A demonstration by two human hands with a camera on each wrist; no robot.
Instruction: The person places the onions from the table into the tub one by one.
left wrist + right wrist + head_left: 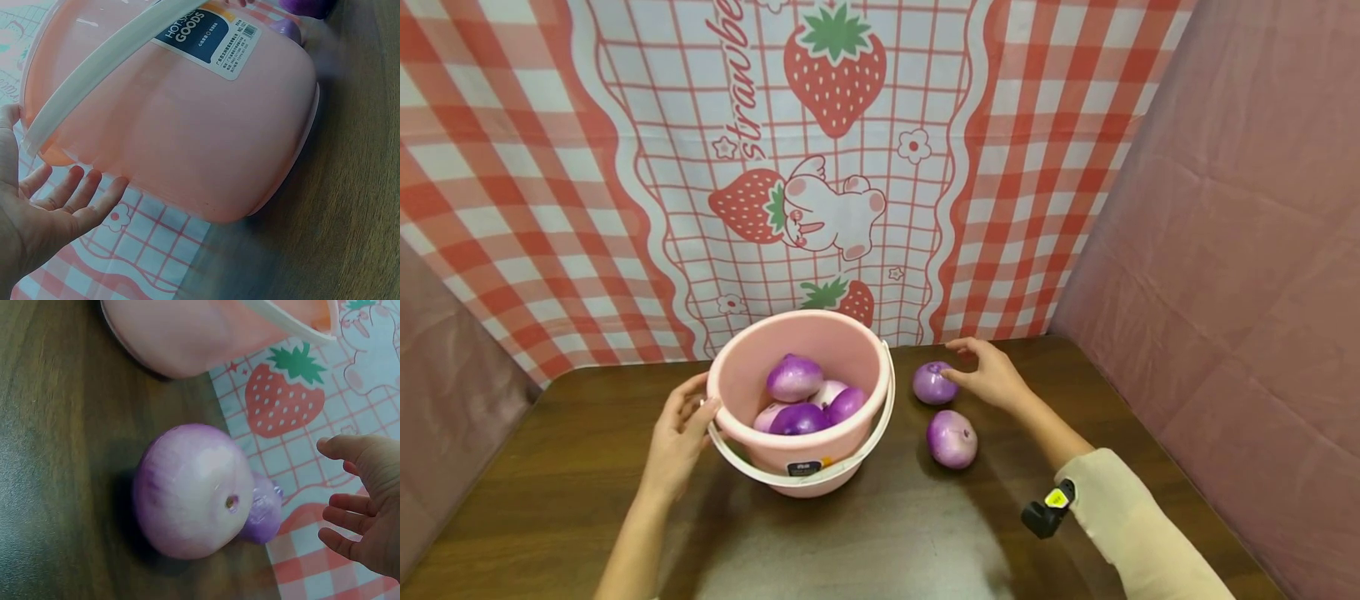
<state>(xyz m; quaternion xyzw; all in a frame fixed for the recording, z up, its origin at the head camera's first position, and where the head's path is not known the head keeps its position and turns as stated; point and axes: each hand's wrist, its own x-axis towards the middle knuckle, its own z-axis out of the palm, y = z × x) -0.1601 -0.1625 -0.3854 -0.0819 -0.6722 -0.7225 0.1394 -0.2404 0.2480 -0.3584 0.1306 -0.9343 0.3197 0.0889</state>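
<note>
A pink bucket (805, 333) with a white handle (805, 479) stands on the table, holding several purple onions (795, 378). My left hand (677, 442) touches the bucket's left side near the rim, its fingers spread and relaxed in the left wrist view. Right of the bucket lie two more purple onions, a farther one (931, 385) and a nearer, paler one (952, 439). My right hand (992, 375) is at the right of the farther onion, thumb and fingers apart. The right wrist view shows the paler onion (187, 494) large, partly covering the other (265, 512).
The dark wooden table (865, 550) ends at the back against a red-checked strawberry cloth (917, 217). A pink cloth wall (1225, 250) rises on the right. The bucket's handle hangs down at its front.
</note>
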